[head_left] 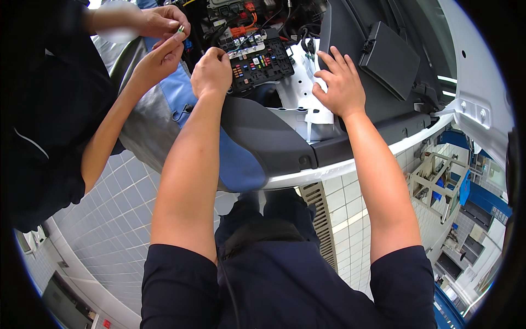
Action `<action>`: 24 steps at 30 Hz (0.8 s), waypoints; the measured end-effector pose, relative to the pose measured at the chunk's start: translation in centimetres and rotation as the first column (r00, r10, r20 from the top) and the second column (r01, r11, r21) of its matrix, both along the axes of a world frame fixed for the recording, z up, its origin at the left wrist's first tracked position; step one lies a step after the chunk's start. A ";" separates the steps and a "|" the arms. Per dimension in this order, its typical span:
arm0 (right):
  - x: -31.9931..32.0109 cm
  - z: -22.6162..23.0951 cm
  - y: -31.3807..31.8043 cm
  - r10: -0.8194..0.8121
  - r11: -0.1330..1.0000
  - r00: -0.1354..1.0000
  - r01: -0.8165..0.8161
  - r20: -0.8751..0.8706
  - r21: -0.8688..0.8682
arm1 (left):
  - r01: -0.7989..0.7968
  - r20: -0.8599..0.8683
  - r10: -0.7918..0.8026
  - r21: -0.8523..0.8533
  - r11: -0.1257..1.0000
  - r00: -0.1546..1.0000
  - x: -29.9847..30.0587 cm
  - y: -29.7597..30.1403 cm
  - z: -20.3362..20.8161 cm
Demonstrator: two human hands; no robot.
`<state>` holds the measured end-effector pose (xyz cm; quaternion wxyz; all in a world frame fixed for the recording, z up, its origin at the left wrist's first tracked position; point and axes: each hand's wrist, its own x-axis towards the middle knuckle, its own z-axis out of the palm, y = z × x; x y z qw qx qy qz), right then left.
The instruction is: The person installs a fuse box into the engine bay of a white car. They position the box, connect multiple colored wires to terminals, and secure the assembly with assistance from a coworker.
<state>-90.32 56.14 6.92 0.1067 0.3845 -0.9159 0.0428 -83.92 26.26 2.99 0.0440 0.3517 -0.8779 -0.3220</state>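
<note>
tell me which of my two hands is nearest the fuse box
Your left hand, fingers curled in beside the left edge of the fuse box; your right hand is farther off, fingers spread apart.

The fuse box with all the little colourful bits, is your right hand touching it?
Apart. The head view shows it: white metal lies in plain sight between the right hand and the fuse box.

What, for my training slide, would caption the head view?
Left hand beside exposed fuse box; right hand spread nearby.
</note>
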 end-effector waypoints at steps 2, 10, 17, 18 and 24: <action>0.0 0.0 0.0 0.001 1.000 1.000 -0.001 0.014 -0.005 | 0.002 -0.004 -0.002 -0.004 1.000 1.000 -0.1 -0.1 -0.1; -0.2 -0.3 0.1 0.013 0.999 1.000 -0.014 -0.006 -0.030 | 0.007 -0.083 -0.010 -0.030 1.000 0.997 -0.1 -0.2 -0.8; -0.3 0.7 -0.6 0.026 0.997 0.999 -0.022 0.043 -0.078 | 0.010 -0.166 -0.011 -0.007 1.000 0.986 0.2 -0.3 -1.2; -0.5 0.8 -0.7 0.013 0.995 0.999 -0.010 0.032 -0.101 | 0.019 -0.168 -0.020 -0.006 1.000 0.986 0.1 -0.2 -1.2; -5.7 -0.1 -11.4 0.446 0.851 0.797 -0.237 0.408 -0.468 | 0.033 -0.209 -0.036 -0.019 0.999 0.977 0.4 0.0 -0.6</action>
